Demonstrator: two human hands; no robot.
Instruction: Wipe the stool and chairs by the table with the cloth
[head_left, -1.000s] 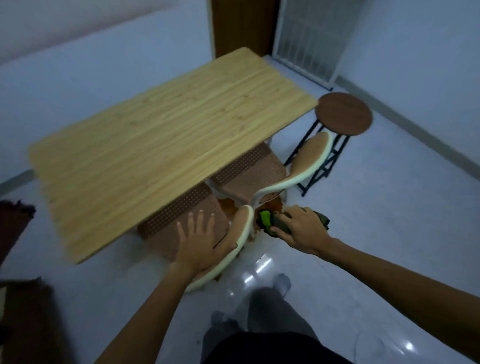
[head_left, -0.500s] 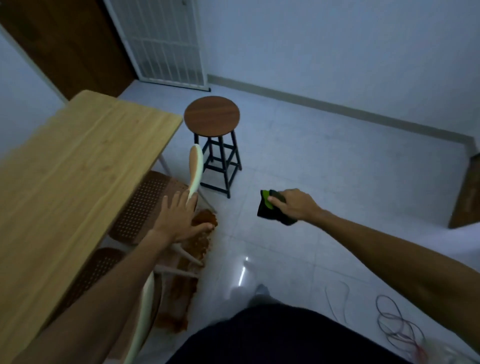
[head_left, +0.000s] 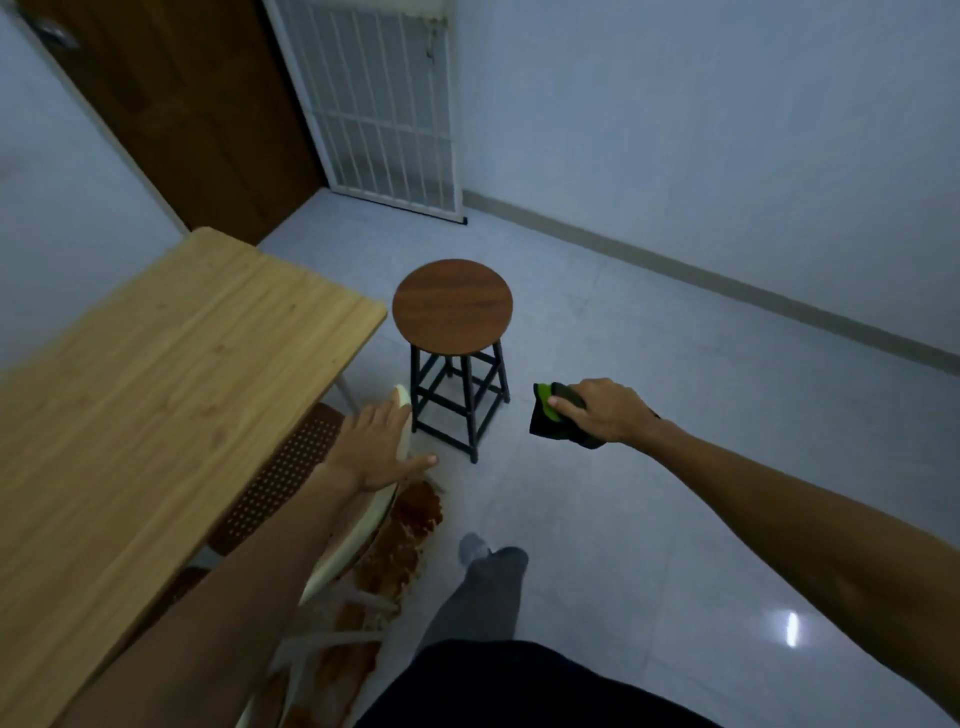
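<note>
- Pale floor tiles (head_left: 675, 415) lie open to the right of the stool (head_left: 452, 306); walls and a barred door (head_left: 384, 104) stand well beyond it.
- Since a second ago my view has swung off the chairs toward the stool, which I judge is next to wipe.
- My right hand (head_left: 605, 410) has left the chair backs and hangs right of the stool, its grip clenched on the cloth (head_left: 550, 421).
- My left hand (head_left: 374, 452) lies flat, fingers spread, on the chair back (head_left: 402, 415) just left of the stool.
- Left of the stool, the tabletop (head_left: 182, 364) corner comes near; nothing blocks the seat from my side.
</note>
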